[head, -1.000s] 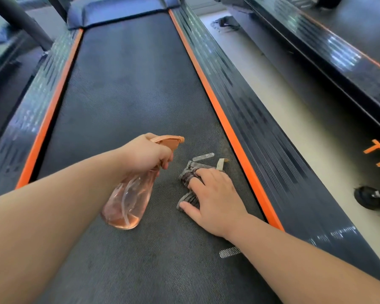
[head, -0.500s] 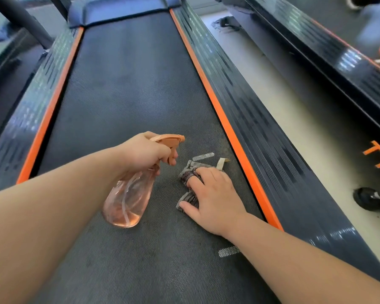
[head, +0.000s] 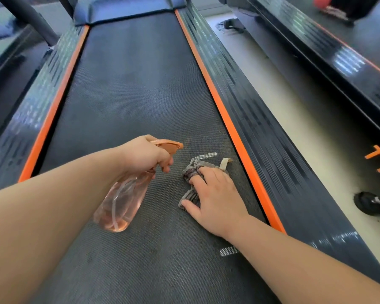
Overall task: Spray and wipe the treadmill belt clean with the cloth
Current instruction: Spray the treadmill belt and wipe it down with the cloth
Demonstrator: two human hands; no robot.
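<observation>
The dark textured treadmill belt (head: 130, 88) runs away from me between two orange-edged side rails. My left hand (head: 144, 155) grips a clear peach spray bottle (head: 121, 205) by its neck, a finger on the trigger, nozzle pointing right over the belt. My right hand (head: 215, 196) lies flat on a folded grey striped cloth (head: 190, 171), pressing it onto the belt near the right rail. Most of the cloth is hidden under the hand.
The right side rail (head: 272, 150) and left side rail (head: 37, 102) flank the belt. A pale floor strip (head: 294, 102) separates this machine from another treadmill (head: 349, 62) on the right. A black round foot (head: 370, 202) sits on the floor. A dark upright post (head: 29, 18) rises at far left.
The finger on the trigger has shifted slightly. Both hands, the bottle and the cloth stay in nearly the same place.
</observation>
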